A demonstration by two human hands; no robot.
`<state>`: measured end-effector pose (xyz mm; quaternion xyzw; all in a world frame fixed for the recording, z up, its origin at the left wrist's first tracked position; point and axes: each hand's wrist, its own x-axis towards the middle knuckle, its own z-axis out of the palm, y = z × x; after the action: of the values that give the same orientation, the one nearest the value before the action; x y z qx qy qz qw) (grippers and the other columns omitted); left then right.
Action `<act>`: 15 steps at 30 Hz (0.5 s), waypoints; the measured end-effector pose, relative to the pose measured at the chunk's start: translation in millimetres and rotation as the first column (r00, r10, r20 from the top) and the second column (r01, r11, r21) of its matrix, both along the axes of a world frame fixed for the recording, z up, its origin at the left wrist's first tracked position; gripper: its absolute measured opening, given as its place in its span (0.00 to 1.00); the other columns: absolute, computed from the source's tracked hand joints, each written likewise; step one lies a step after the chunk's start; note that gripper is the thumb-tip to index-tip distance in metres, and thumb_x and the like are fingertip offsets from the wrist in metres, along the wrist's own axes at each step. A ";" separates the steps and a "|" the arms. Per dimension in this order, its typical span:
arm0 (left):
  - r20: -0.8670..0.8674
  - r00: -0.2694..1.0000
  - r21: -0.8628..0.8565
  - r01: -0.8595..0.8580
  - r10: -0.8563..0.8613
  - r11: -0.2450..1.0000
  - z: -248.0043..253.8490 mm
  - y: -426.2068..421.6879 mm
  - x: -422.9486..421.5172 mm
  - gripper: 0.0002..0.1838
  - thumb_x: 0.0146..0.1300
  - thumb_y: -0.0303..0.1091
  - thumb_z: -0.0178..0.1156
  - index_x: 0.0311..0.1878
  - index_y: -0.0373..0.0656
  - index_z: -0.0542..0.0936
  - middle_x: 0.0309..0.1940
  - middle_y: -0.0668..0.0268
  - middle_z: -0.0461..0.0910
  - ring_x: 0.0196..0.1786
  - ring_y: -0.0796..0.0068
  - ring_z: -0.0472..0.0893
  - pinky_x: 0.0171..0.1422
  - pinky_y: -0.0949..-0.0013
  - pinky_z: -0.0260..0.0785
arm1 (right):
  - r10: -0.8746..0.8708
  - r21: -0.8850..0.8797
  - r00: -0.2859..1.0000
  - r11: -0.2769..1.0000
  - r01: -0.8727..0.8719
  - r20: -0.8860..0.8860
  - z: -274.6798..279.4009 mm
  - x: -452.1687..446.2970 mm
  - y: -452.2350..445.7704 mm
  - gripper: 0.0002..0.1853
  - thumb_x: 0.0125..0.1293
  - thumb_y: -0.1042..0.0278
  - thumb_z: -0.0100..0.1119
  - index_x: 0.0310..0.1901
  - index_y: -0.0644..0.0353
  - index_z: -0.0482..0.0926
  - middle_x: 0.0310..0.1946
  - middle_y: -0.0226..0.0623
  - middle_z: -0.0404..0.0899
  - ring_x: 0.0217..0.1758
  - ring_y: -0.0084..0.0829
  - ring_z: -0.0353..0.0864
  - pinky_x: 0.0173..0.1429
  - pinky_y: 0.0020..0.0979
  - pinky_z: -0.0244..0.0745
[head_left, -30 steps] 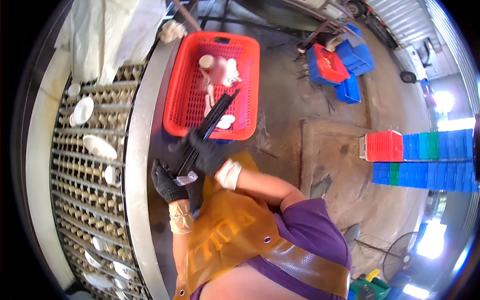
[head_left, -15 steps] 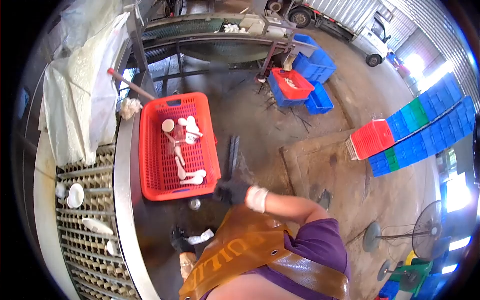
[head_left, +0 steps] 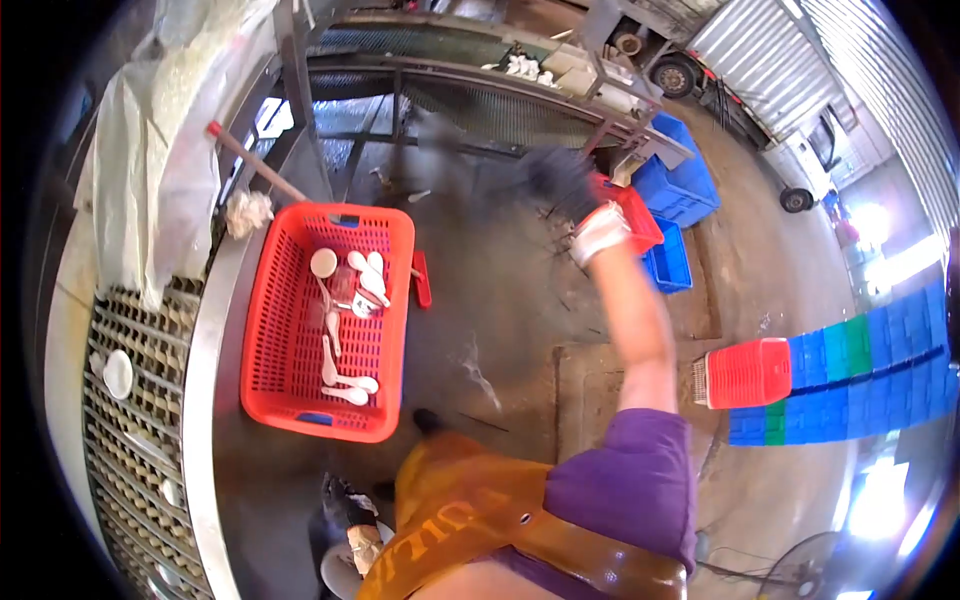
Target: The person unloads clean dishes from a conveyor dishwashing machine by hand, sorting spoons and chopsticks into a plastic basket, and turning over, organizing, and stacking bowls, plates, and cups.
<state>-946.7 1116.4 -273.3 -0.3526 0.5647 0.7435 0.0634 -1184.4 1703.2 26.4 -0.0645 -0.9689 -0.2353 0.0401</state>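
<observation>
My right hand (head_left: 562, 182), in a black glove, is stretched far forward over the floor near a small red basket (head_left: 632, 218). Motion blur smears its fingers, and a dark blur hangs to its left. Low in the view, my left hand (head_left: 345, 503), also black-gloved, is beside the apron (head_left: 470, 505); what it holds, if anything, cannot be made out. The large red basket (head_left: 256, 345) in front of me contains several white spoons (head_left: 331, 360), a round pale piece (head_left: 323, 262) and a white cup-like piece (head_left: 365, 303).
A metal-edged conveyor (head_left: 203, 440) with rows of pegs and white dishes (head_left: 118, 374) runs along the left. Blue crates (head_left: 675, 190) stand beyond my right hand. Stacked crates (head_left: 850, 350) are at the right, a truck (head_left: 800, 155) at the back right.
My right hand has swung forward and right, away from the large basket. The dark sticks it held are no longer distinct. The white item at my left hand no longer shows clearly. The view has shifted.
</observation>
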 end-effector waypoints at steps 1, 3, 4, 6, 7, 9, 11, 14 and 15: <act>0.004 1.000 -0.005 -0.003 0.003 1.000 -0.2 10.1 3.8 0.13 0.61 0.33 0.56 0.49 0.44 0.76 0.30 0.72 0.75 0.30 0.80 0.72 0.33 0.77 0.65 | 0.468 -0.165 0.824 0.829 -0.535 -0.319 -31.2 -11.0 -48.4 0.10 0.52 0.69 0.53 0.37 0.58 0.76 0.31 0.39 0.79 0.33 0.39 0.79 0.35 0.34 0.75; 0.008 0.999 -0.014 -0.037 0.038 0.999 18.1 25.9 6.7 0.14 0.61 0.33 0.56 0.50 0.43 0.76 0.32 0.72 0.76 0.31 0.81 0.71 0.34 0.77 0.65 | 0.008 -0.849 0.879 0.257 -0.462 -0.476 -226.6 26.9 -101.4 0.10 0.57 0.68 0.52 0.40 0.60 0.76 0.34 0.43 0.79 0.35 0.40 0.79 0.39 0.37 0.76; 0.006 0.998 -0.024 -0.067 0.068 0.997 29.3 27.1 16.6 0.14 0.62 0.34 0.55 0.50 0.42 0.75 0.34 0.71 0.76 0.33 0.81 0.71 0.35 0.77 0.64 | 0.119 -0.934 0.928 0.018 -0.357 -0.352 -188.5 43.0 -161.8 0.12 0.59 0.70 0.54 0.45 0.62 0.76 0.37 0.39 0.80 0.36 0.34 0.80 0.42 0.34 0.76; -0.099 0.994 -0.184 -0.061 0.044 0.981 -25.9 -4.1 57.4 0.15 0.63 0.35 0.55 0.52 0.41 0.74 0.39 0.70 0.76 0.39 0.80 0.72 0.40 0.75 0.66 | 0.207 -0.940 0.972 -0.293 0.174 0.116 -199.3 94.8 -244.6 0.15 0.60 0.69 0.56 0.48 0.62 0.75 0.37 0.40 0.80 0.37 0.32 0.79 0.43 0.33 0.75; 0.097 0.964 -0.016 -0.248 0.249 0.969 51.4 14.5 39.7 0.16 0.64 0.36 0.54 0.53 0.40 0.74 0.44 0.68 0.76 0.44 0.77 0.73 0.47 0.73 0.66 | 0.326 -0.914 0.930 -0.301 0.273 0.171 -205.9 115.3 -277.0 0.15 0.60 0.69 0.56 0.48 0.62 0.75 0.37 0.40 0.80 0.37 0.32 0.79 0.43 0.33 0.75; 0.086 0.992 -0.180 -0.075 0.091 0.981 29.8 -17.9 82.1 0.15 0.64 0.37 0.52 0.51 0.41 0.75 0.37 0.70 0.76 0.36 0.80 0.72 0.39 0.75 0.66 | 0.617 -0.853 0.760 -0.270 0.448 0.204 -213.8 169.7 -329.3 0.17 0.58 0.68 0.59 0.49 0.60 0.73 0.34 0.39 0.80 0.37 0.29 0.79 0.42 0.30 0.74; 0.144 0.939 -0.136 -0.294 0.312 0.946 44.6 -16.4 102.3 0.14 0.63 0.36 0.53 0.50 0.41 0.75 0.33 0.69 0.75 0.32 0.82 0.71 0.35 0.76 0.65 | 0.828 -0.874 0.504 -0.037 0.485 0.245 -199.4 204.5 -355.7 0.17 0.59 0.65 0.57 0.49 0.60 0.74 0.36 0.43 0.78 0.38 0.34 0.79 0.43 0.32 0.74; 0.182 0.832 -0.040 -0.525 0.523 0.850 35.9 -18.5 151.3 0.13 0.62 0.33 0.54 0.48 0.41 0.75 0.27 0.69 0.75 0.22 0.81 0.70 0.26 0.77 0.64 | 0.951 -0.922 0.073 0.269 0.278 0.300 -213.7 231.3 -372.8 0.18 0.60 0.59 0.53 0.49 0.60 0.74 0.41 0.46 0.78 0.42 0.42 0.78 0.48 0.37 0.73; 0.234 0.777 -0.050 -0.590 0.584 0.806 27.8 -17.5 166.4 0.12 0.61 0.31 0.55 0.48 0.42 0.75 0.26 0.68 0.75 0.19 0.81 0.69 0.23 0.78 0.62 | 0.934 -0.910 0.008 0.345 0.229 0.356 -229.9 240.2 -373.5 0.19 0.59 0.59 0.54 0.50 0.60 0.73 0.41 0.48 0.78 0.43 0.45 0.78 0.48 0.39 0.73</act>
<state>-780.3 1098.9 -245.5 -0.5966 0.4050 0.6857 -0.0995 -944.2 1329.7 -203.4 0.4130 -0.6739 0.3005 -0.5339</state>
